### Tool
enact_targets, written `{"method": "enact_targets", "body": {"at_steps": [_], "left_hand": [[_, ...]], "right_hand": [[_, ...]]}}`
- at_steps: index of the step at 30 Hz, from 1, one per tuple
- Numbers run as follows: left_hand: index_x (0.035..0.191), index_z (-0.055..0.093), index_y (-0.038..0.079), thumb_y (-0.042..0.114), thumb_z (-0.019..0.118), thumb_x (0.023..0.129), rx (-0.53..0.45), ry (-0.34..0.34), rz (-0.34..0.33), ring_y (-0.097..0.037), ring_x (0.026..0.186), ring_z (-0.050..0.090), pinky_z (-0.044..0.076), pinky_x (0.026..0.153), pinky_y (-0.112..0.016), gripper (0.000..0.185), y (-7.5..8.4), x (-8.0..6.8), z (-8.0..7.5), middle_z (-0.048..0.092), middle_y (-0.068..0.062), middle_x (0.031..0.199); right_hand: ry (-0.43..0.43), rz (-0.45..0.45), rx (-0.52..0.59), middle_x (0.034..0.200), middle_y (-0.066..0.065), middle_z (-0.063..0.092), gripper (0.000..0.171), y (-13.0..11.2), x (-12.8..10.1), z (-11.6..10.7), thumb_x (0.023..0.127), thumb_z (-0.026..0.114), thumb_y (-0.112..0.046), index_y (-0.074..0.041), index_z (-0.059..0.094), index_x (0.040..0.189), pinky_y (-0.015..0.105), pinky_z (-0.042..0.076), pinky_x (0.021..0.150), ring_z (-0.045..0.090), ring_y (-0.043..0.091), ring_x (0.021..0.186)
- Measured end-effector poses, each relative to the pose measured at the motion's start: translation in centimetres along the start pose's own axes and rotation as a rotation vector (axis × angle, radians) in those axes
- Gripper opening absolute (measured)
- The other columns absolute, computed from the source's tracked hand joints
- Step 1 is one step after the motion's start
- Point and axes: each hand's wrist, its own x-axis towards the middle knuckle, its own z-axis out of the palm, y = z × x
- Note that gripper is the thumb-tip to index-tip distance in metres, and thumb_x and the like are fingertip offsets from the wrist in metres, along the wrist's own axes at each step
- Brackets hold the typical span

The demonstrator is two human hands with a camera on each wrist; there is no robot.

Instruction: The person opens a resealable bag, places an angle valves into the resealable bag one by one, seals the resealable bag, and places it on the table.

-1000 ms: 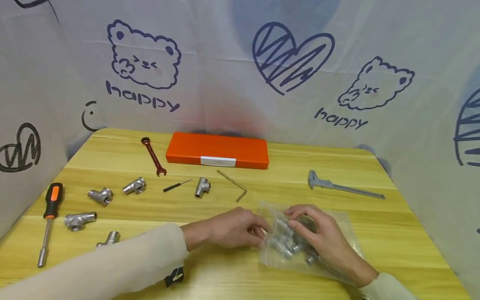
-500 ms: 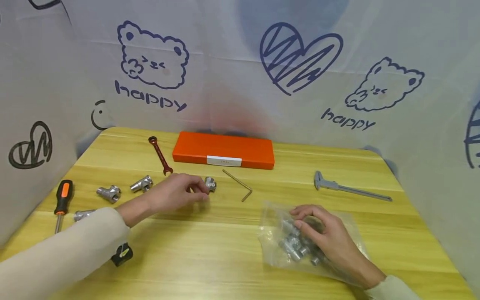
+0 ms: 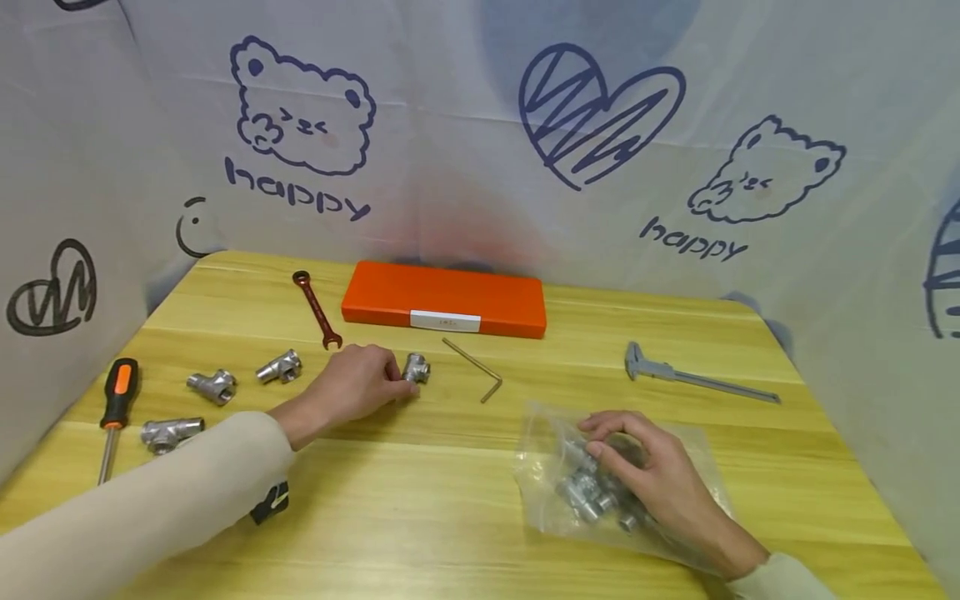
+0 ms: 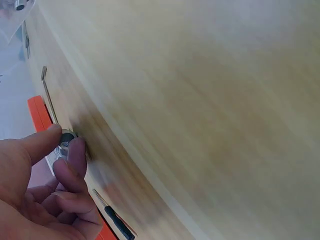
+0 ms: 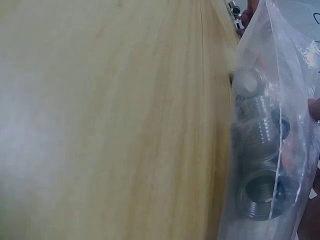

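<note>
Your wooden desk [image 3: 465,517] is enclosed by a white backdrop [image 3: 465,208] (printed with bears, hearts, "happy").

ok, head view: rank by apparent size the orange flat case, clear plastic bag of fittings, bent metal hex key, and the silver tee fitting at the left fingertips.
1. orange flat case
2. clear plastic bag of fittings, close to the case; nearer the camera, so unsure
3. bent metal hex key
4. silver tee fitting

Your left arm [image 3: 150,508] and right arm [image 3: 780,579] wear long cream sleeves; a small black device with a yellow mark [image 3: 270,502] hangs under your left wrist.
</note>
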Motion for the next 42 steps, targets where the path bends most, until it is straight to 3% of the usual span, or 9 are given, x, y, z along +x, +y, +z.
{"method": "enact_targets", "body": {"at_steps": [6,12,19,27,30,33,35,39,42], "left_hand": [[0.1,0.08,0.006,0.025,0.08,0.1,-0.03,-0.019,0.002,-0.017,0.075,0.06,0.044,0.065,-0.028,0.019,0.4,-0.3,-0.2,0.077,-0.003,0.09],[0.106,0.078,0.008,0.022,0.078,0.101,-0.154,-0.105,0.123,-0.012,0.079,0.066,0.051,0.071,-0.029,0.015,1.9,-1.2,-0.1,0.079,0.001,0.092],[0.098,0.078,0.012,0.021,0.081,0.098,-0.231,-0.204,0.297,-0.005,0.073,0.063,0.052,0.069,-0.023,0.009,6.1,-1.6,3.0,0.075,0.009,0.084],[0.096,0.078,0.01,0.018,0.082,0.096,-0.263,-0.152,0.344,-0.004,0.069,0.062,0.05,0.066,-0.022,0.009,9.7,-0.7,6.2,0.075,0.007,0.079],[0.115,0.079,0.005,0.017,0.079,0.099,-0.303,-0.2,0.371,-0.009,0.083,0.073,0.056,0.076,-0.022,0.019,10.5,-0.4,6.9,0.083,-0.001,0.096],[0.141,0.07,0.001,0.018,0.074,0.104,-0.353,-0.308,0.384,-0.018,0.111,0.078,0.06,0.096,-0.028,0.04,10.6,-0.4,6.9,0.082,-0.005,0.122],[0.149,0.064,0.001,0.019,0.072,0.107,-0.372,-0.359,0.377,-0.021,0.122,0.076,0.059,0.104,-0.033,0.046,10.2,-0.6,6.4,0.08,-0.005,0.131],[0.135,0.075,0.005,0.021,0.073,0.106,-0.351,-0.344,0.346,-0.012,0.105,0.077,0.061,0.097,-0.033,0.033,8.2,-0.8,4.5,0.084,0.001,0.113],[0.123,0.08,0.01,0.023,0.074,0.106,-0.3,-0.289,0.321,-0.007,0.096,0.072,0.059,0.092,-0.033,0.023,5.7,-0.9,2.5,0.082,0.006,0.106]], "right_hand": [[0.001,0.002,0.004,0.128,-0.008,0.076,0.013,0.0,0.1,0.1,0.106,0.073,-0.015,-0.028,0.07,0.105,0.031,0.056,0.106,0.066,0.007,0.127],[-0.002,-0.004,0.013,0.127,-0.009,0.077,0.014,0.1,0.1,0.1,0.105,0.074,-0.014,-0.027,0.07,0.106,0.031,0.055,0.108,0.066,0.008,0.128],[0.001,-0.01,0.021,0.128,-0.008,0.076,0.014,0.2,0.0,-0.1,0.105,0.074,-0.014,-0.028,0.07,0.106,0.031,0.056,0.108,0.067,0.008,0.127],[0.003,-0.014,0.016,0.127,-0.01,0.077,0.014,0.1,0.0,-0.2,0.105,0.074,-0.015,-0.028,0.07,0.105,0.031,0.055,0.11,0.067,0.011,0.127],[0.0,-0.01,0.013,0.127,-0.01,0.077,0.014,0.1,0.1,-0.1,0.105,0.074,-0.016,-0.029,0.069,0.105,0.033,0.055,0.109,0.067,0.011,0.128],[0.0,-0.008,0.01,0.126,-0.01,0.077,0.013,0.1,0.3,-0.1,0.105,0.074,-0.016,-0.028,0.069,0.105,0.036,0.057,0.108,0.067,0.011,0.127],[-0.001,-0.003,0.005,0.126,-0.01,0.077,0.013,0.1,0.3,-0.1,0.105,0.074,-0.016,-0.028,0.069,0.105,0.036,0.057,0.108,0.067,0.01,0.127],[0.004,-0.001,-0.007,0.125,-0.01,0.078,0.013,0.1,0.3,-0.1,0.105,0.075,-0.016,-0.028,0.07,0.104,0.032,0.056,0.108,0.067,0.011,0.126],[0.007,-0.005,-0.014,0.125,-0.01,0.078,0.013,0.1,0.3,-0.1,0.105,0.075,-0.017,-0.029,0.07,0.104,0.028,0.055,0.108,0.068,0.011,0.125]]}}
